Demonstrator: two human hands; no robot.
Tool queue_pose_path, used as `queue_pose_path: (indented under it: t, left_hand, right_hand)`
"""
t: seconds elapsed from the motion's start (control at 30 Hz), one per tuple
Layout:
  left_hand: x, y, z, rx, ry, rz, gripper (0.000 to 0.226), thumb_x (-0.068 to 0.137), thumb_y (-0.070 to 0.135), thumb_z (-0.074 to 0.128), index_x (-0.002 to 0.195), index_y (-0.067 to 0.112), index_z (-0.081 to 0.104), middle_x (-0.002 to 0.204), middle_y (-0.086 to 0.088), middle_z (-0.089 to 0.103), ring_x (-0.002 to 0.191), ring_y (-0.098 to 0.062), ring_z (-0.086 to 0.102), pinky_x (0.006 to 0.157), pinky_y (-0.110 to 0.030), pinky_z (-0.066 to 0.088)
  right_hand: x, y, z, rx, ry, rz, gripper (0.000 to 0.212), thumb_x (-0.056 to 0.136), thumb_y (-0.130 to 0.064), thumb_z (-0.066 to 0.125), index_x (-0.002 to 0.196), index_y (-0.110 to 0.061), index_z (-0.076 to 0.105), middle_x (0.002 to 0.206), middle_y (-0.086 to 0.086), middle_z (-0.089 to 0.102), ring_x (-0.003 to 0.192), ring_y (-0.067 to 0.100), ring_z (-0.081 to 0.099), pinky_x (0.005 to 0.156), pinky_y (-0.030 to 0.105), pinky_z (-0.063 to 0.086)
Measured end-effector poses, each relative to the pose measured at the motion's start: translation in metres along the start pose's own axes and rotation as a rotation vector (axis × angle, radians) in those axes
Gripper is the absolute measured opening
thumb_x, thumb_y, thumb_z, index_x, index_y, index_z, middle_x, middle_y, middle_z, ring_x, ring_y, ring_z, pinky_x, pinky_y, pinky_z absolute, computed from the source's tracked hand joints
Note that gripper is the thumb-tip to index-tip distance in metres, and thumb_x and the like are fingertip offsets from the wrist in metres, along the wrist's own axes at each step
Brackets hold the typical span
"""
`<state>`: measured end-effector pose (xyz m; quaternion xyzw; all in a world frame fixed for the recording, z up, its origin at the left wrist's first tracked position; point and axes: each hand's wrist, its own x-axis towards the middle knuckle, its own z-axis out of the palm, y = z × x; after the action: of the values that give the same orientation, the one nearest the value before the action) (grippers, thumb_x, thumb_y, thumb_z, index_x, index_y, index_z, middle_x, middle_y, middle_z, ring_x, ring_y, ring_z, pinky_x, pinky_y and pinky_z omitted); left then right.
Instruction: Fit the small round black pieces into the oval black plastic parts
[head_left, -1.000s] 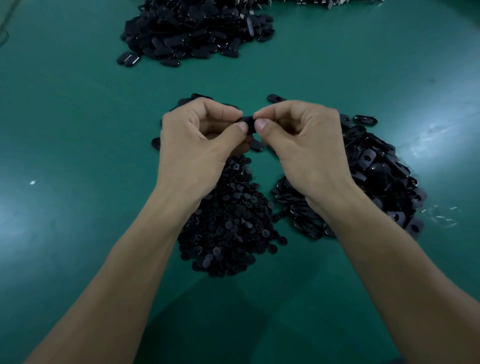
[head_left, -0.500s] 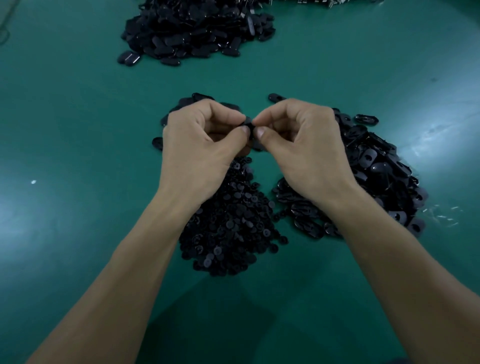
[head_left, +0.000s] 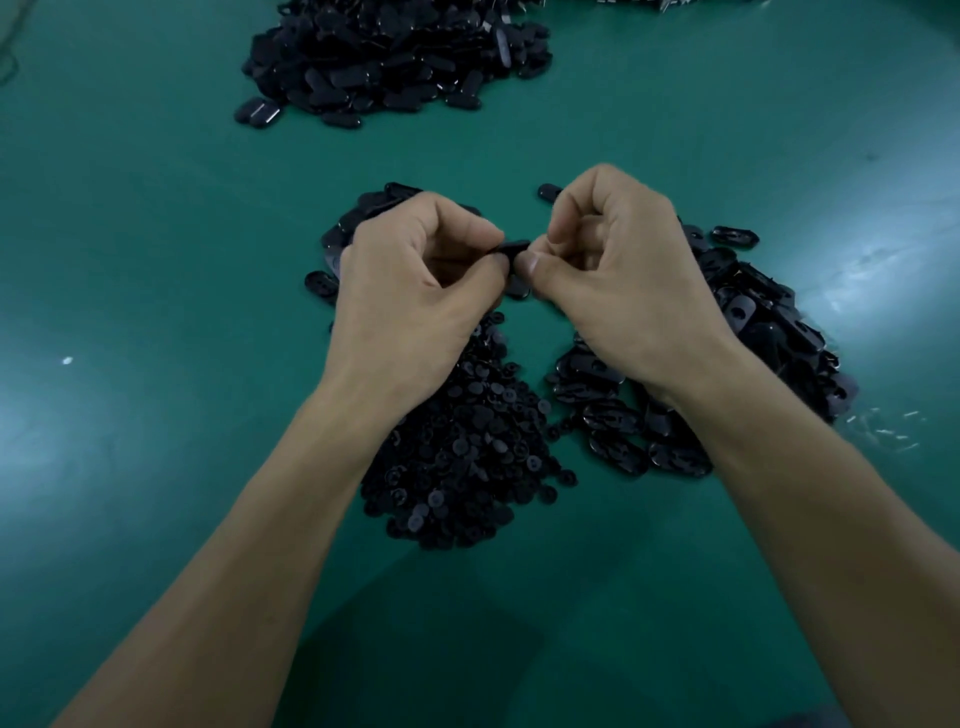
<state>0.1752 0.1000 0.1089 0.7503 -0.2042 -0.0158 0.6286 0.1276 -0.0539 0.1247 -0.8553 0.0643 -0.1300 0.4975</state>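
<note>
Oval black plastic part (head_left: 511, 248) lies crosswise between left hand (head_left: 410, 291) and right hand (head_left: 623, 275), both hands' fingers (head_left: 535, 264) pinching its ends.

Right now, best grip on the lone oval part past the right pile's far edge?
Pinch the lone oval part across its narrow width, from above. It lies flat on the green table, seemingly just clear of the pile of oval parts, so both long edges look free.
</note>
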Motion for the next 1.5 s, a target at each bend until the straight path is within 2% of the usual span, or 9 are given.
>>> queue_pose_path:
  t: [0.07, 0.2, 0.47, 0.6, 0.7, 0.87, 0.97, 1.13, 1.5]
  left_hand:
    - [0.0, 0.0, 0.0, 0.011, -0.005, 0.005, 0.016, 0.085, 0.01, 0.071, 0.085, 0.025, 0.066, 0.077, 0.006, 0.076, 0.072, -0.013, 0.074, 0.067, -0.031, 0.062]
    - [-0.001, 0.0, 0.001, 0.065, -0.024, 0.024, 0.022, 0.085, 0.007, 0.074, 0.086, 0.025, 0.061, 0.079, 0.008, 0.074, 0.073, -0.008, 0.072, 0.064, -0.02, 0.054]
    - [-0.001, 0.001, -0.001, 0.217, -0.016, 0.097, 0.026, 0.087, 0.012, 0.076, 0.088, 0.032, 0.06, 0.081, 0.013, 0.07, 0.075, 0.0, 0.068, 0.068, -0.015, 0.052]
    - [-0.001, 0.001, -0.002, 0.231, -0.023, 0.102, 0.028, 0.086, 0.014, 0.079, 0.089, 0.033, 0.06, 0.08, 0.012, 0.071, 0.074, -0.001, 0.068, 0.067, -0.012, 0.049]
    - [0.0, 0.001, -0.004, 0.213, -0.03, 0.067, 0.027, 0.087, 0.015, 0.078, 0.09, 0.035, 0.06, 0.076, 0.012, 0.072, 0.068, -0.001, 0.067, 0.063, -0.012, 0.047]
    - [0.001, 0.001, -0.005, 0.102, -0.087, 0.01, 0.024, 0.087, 0.016, 0.076, 0.094, 0.034, 0.062, 0.08, 0.011, 0.075, 0.066, -0.003, 0.066, 0.064, -0.019, 0.05]
    - [0.002, 0.002, -0.007, 0.025, -0.11, -0.017, 0.02, 0.084, 0.017, 0.074, 0.097, 0.029, 0.064, 0.08, 0.011, 0.076, 0.071, -0.008, 0.07, 0.071, -0.028, 0.058]
    - [0.002, 0.003, -0.009, -0.056, -0.114, -0.041, 0.021, 0.087, 0.007, 0.078, 0.094, 0.022, 0.065, 0.074, 0.011, 0.075, 0.067, -0.005, 0.071, 0.066, -0.018, 0.056]
    - [0.002, 0.001, -0.007, -0.107, -0.084, -0.102, 0.021, 0.083, 0.002, 0.081, 0.09, 0.02, 0.073, 0.078, 0.001, 0.076, 0.072, -0.012, 0.075, 0.068, -0.02, 0.059]
  right_hand:
    - [0.0, -0.003, -0.001, -0.041, -0.003, 0.0, 0.031, 0.089, -0.012, 0.072, 0.081, -0.029, 0.048, 0.082, 0.004, 0.07, 0.067, 0.014, 0.061, 0.063, 0.031, 0.05]
    - [-0.003, -0.006, 0.001, -0.064, 0.035, 0.03, 0.029, 0.087, -0.015, 0.077, 0.077, -0.027, 0.052, 0.084, 0.005, 0.072, 0.08, 0.025, 0.071, 0.072, 0.046, 0.059]
    - [-0.01, -0.012, 0.005, -0.176, 0.059, 0.017, 0.032, 0.09, -0.01, 0.07, 0.073, -0.03, 0.052, 0.078, -0.002, 0.071, 0.074, 0.015, 0.07, 0.07, 0.035, 0.058]
    - [-0.011, -0.011, 0.002, -0.162, 0.003, 0.008, 0.031, 0.091, -0.01, 0.07, 0.077, -0.03, 0.052, 0.078, -0.002, 0.07, 0.076, 0.017, 0.07, 0.071, 0.04, 0.059]
    - [-0.01, -0.007, 0.0, -0.144, -0.03, -0.016, 0.029, 0.09, -0.011, 0.071, 0.08, -0.03, 0.053, 0.079, -0.002, 0.071, 0.077, 0.015, 0.071, 0.073, 0.04, 0.059]
    - [-0.007, -0.001, -0.006, -0.202, 0.012, -0.055, 0.014, 0.089, -0.023, 0.076, 0.094, -0.03, 0.066, 0.081, -0.011, 0.068, 0.071, 0.0, 0.063, 0.066, 0.012, 0.049]
    - [-0.003, 0.002, -0.01, -0.138, -0.056, -0.027, 0.01, 0.091, -0.024, 0.075, 0.101, -0.026, 0.074, 0.086, -0.012, 0.072, 0.075, 0.0, 0.066, 0.071, 0.016, 0.05]
    - [-0.003, 0.007, -0.011, 0.054, -0.083, 0.0, 0.007, 0.09, -0.018, 0.077, 0.097, -0.019, 0.076, 0.076, -0.006, 0.076, 0.069, 0.003, 0.07, 0.068, 0.015, 0.05]
    - [-0.002, 0.013, -0.007, 0.158, -0.065, 0.018, 0.01, 0.085, -0.015, 0.081, 0.082, -0.021, 0.074, 0.07, -0.001, 0.073, 0.061, 0.005, 0.063, 0.059, 0.018, 0.05]
